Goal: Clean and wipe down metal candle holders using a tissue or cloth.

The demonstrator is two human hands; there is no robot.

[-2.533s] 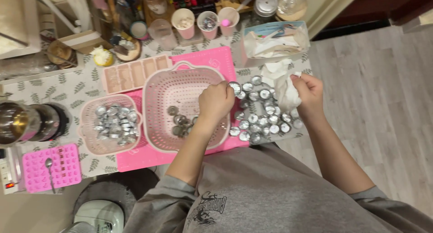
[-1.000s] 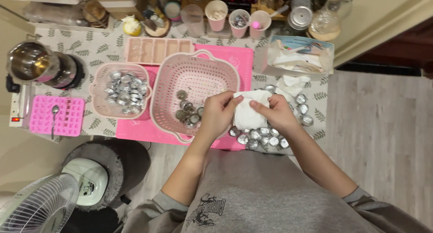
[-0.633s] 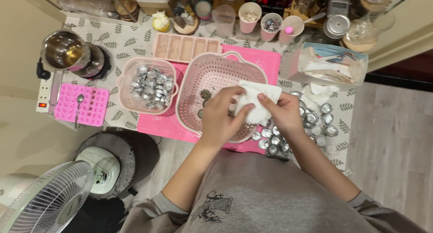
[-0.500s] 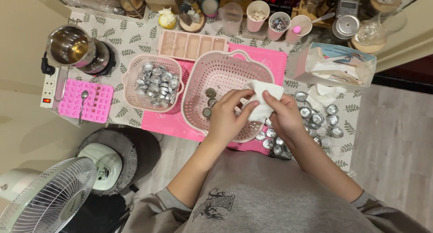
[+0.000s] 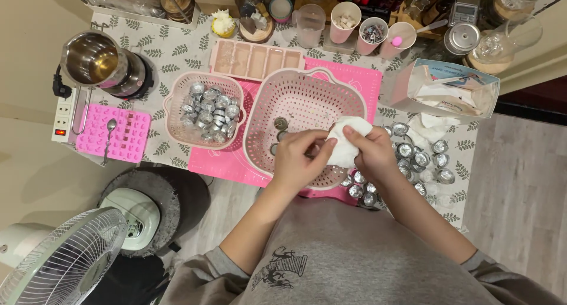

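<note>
White tissue (image 5: 348, 141) pinched closed between left hand (image 5: 300, 157) and right hand (image 5: 372, 152) fingers, apparently wrapping something unseen, just above the pink basket (image 5: 307, 104) for catching drops.

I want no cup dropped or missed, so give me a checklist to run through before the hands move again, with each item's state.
1. Both hands on the white tissue: ok, left hand and right hand pinch it.
2. Cup inside the tissue: cannot tell, hidden.
3. Hands over the large pink basket: ok.
4. Room in that basket: ok, few cups in it.
5. Loose metal cups within reach at the right: ok.
6. Small pink basket upright, cups inside: ok.
</note>
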